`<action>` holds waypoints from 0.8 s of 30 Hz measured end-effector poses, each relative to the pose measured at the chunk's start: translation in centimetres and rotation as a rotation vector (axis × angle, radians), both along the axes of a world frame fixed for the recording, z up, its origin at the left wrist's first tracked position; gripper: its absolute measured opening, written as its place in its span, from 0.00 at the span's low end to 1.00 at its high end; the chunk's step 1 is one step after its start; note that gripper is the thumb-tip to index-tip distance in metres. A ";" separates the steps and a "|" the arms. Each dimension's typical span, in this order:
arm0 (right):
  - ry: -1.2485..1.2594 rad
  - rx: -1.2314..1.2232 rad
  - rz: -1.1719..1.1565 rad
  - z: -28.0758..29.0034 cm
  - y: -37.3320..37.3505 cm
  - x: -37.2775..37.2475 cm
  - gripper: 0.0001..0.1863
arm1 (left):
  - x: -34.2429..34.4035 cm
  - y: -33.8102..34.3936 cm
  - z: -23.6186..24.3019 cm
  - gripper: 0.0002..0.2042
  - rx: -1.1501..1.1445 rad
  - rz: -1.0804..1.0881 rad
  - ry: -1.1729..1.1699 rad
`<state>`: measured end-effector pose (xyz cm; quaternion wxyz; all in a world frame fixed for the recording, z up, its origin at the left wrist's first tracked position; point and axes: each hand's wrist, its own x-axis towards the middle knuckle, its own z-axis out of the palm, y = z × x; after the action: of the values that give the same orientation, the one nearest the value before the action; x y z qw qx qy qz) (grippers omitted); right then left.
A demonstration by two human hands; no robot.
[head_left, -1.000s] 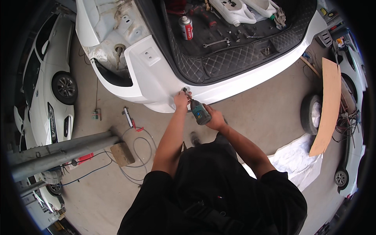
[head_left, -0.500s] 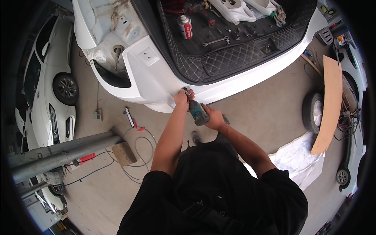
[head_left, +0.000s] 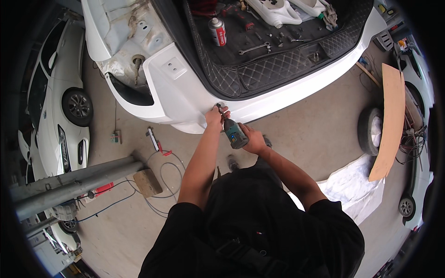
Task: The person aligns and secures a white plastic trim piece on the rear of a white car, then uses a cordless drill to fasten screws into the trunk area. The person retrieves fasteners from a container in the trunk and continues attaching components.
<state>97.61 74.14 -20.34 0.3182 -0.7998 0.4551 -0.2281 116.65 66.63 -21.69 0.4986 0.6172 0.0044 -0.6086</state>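
Observation:
My right hand (head_left: 252, 139) is wrapped round the grip of a dark teal cordless driver (head_left: 235, 134). The driver's nose points away from me, toward the rear bumper (head_left: 273, 104) of a white car. Just ahead of that nose, my left hand (head_left: 214, 117) is closed at the bumper's upper edge. Its fingers curl around the front of the driver, where a small dark part shows between them. What that part is, I cannot make out, and the fingers partly hide the tip.
In the open trunk lie a spray can (head_left: 217, 32), a wrench (head_left: 254, 48), several small fasteners and white plastic bottles (head_left: 278, 13). A grey post (head_left: 79, 178) and hoses (head_left: 171, 178) are at left. A tyre (head_left: 369, 132) and a cardboard sheet (head_left: 388, 123) stand at right.

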 end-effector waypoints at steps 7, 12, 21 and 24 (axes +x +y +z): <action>0.003 0.026 0.000 0.5 0.0 0.2 0.38 | -0.2 0.3 0.1 0.15 -0.044 0.018 -0.021; -0.010 0.019 -0.003 0.5 0.0 0.2 0.38 | -0.1 0.4 0.1 0.15 -0.045 0.001 -0.029; -0.004 0.046 -0.009 0.1 -0.4 0.1 0.38 | 0.1 0.7 0.3 0.15 -0.040 -0.059 -0.068; -0.009 0.035 -0.007 -0.1 -0.5 0.1 0.38 | 0.1 0.8 0.6 0.15 -0.038 -0.070 -0.079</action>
<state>97.69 73.67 -20.48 0.3333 -0.7914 0.4604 -0.2249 116.74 67.44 -21.13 0.4883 0.6308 -0.0485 -0.6011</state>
